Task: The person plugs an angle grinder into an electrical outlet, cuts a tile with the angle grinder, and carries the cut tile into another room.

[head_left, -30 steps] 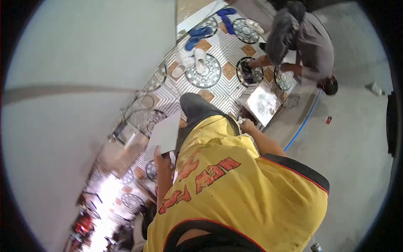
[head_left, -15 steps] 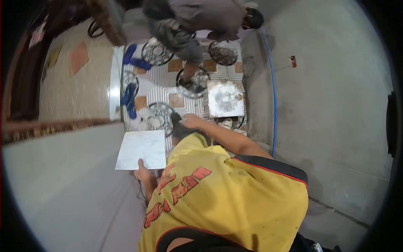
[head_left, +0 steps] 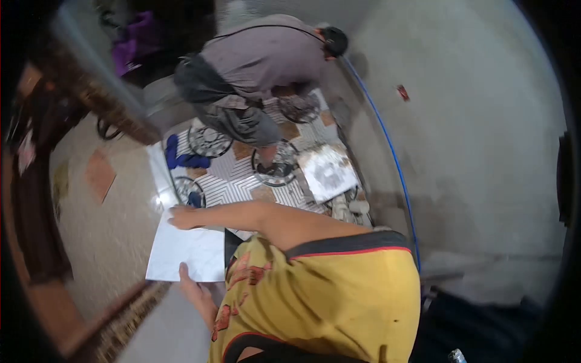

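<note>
My left hand grips the near edge of a square white tile, with the thumb lying on its top face. The tile is held out in front of the yellow shirt, on the left side. At the tile's far edge is my right hand, its arm stretched across from the right. Its fingers are bent and close together, and whatever they hold is hidden. The hand seems to touch the tile's far edge.
Another person bends over the patterned floor ahead. A square slab smeared with white lies near the right wall. A blue hose runs along that wall. Blue slippers lie by the doorway at the left.
My right hand has moved left, from beside my leg to the tile's far edge. My left hand still holds the tile. The view has turned toward the doorway.
</note>
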`<state>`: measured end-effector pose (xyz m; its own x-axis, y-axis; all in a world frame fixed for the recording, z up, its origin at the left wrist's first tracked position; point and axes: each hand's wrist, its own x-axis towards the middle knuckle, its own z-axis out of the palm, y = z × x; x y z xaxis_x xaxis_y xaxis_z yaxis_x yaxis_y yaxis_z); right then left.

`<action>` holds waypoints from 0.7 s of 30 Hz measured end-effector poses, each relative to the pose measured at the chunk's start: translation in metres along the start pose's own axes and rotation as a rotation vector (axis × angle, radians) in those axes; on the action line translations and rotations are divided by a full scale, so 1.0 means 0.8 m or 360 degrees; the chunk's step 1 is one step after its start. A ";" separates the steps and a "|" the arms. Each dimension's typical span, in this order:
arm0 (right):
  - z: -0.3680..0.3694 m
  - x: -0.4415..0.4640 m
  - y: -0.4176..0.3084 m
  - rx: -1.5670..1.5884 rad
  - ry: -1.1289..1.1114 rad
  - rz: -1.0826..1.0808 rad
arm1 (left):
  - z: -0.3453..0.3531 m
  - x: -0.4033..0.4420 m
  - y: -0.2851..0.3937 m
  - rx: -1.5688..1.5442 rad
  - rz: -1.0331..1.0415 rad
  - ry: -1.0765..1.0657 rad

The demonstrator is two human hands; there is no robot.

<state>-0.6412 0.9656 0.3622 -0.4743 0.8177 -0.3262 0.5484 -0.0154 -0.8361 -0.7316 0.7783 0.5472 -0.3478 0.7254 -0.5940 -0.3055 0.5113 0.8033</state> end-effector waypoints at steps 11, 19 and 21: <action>0.020 0.284 -0.023 -0.0341 -0.0049 -0.0094 | -0.090 0.268 0.147 -0.0137 -0.0082 0.0273; -0.164 -0.024 0.160 -0.0592 -0.0513 0.0951 | -0.131 0.399 0.164 0.0329 0.0079 0.0248; -0.191 -0.130 0.282 -0.0535 -0.0548 0.1135 | -0.107 0.378 0.187 0.0394 0.0076 0.0229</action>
<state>-0.3631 0.9655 0.2753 -0.0917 0.4565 -0.8850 0.9440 -0.2431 -0.2232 -0.9581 1.0348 0.4841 -0.4839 0.6876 -0.5413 -0.0661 0.5881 0.8061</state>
